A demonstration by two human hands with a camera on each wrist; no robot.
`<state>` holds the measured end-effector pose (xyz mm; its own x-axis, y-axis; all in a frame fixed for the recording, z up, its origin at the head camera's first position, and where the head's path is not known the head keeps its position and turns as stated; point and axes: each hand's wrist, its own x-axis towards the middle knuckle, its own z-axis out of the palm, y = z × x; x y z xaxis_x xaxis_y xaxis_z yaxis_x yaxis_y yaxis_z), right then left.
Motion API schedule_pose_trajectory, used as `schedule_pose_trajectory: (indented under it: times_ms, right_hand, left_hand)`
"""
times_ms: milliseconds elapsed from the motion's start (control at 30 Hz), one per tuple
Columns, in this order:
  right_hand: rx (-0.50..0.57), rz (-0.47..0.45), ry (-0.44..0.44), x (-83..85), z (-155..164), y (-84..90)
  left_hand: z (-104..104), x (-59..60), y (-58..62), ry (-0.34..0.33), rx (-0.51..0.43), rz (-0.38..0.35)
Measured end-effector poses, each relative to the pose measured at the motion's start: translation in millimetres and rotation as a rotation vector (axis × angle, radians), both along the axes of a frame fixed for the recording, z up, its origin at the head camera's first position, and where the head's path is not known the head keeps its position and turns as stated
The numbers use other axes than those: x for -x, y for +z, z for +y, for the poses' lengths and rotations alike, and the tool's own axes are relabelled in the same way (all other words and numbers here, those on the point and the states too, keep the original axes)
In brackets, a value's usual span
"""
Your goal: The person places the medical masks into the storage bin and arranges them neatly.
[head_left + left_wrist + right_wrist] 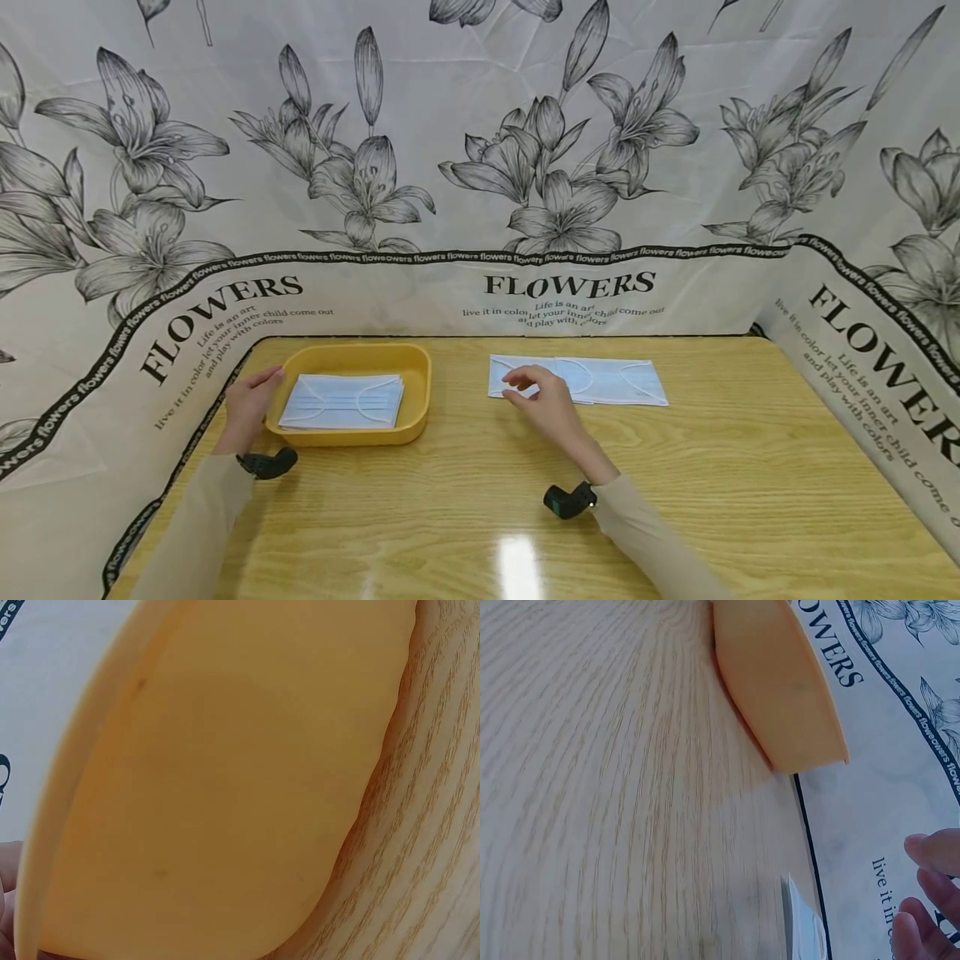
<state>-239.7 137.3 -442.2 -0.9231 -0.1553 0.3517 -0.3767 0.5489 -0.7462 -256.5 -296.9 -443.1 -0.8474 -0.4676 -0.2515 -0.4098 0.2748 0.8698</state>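
A yellow plastic basin [415,392] holds a stack of light blue face masks [341,402]. At its left rim is my left hand [251,404], with the fingertips against the edge. In the left wrist view the basin's wall [225,780] fills most of the picture, and only a sliver of the fingers [7,900] shows past the rim. More face masks [622,383] lie flat in a row at the back of the table. My right hand [547,406] hovers over their left part, its fingers bent loosely and apart, holding nothing.
The wood-grain table [450,500] is bordered by a white flower-printed cloth [390,300] at the back and both sides. A dark wrist device [270,463] is on the left wrist and another [570,500] on the right.
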Motion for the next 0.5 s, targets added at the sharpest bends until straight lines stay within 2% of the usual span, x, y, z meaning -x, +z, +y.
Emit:
schedule_pose_trajectory:
  times_ms: [233, 500]
  right_hand:
    - [-0.047, -0.014, -0.043, -0.5, 26.1, 0.6]
    - [-0.056, -0.022, -0.086, -1.6, 60.3, -9.1]
  left_hand:
    - [0.6, 0.5, 0.2, 0.008, -0.005, 0.002]
    - [1.1, -0.5, -0.1, 0.014, -0.015, 0.032]
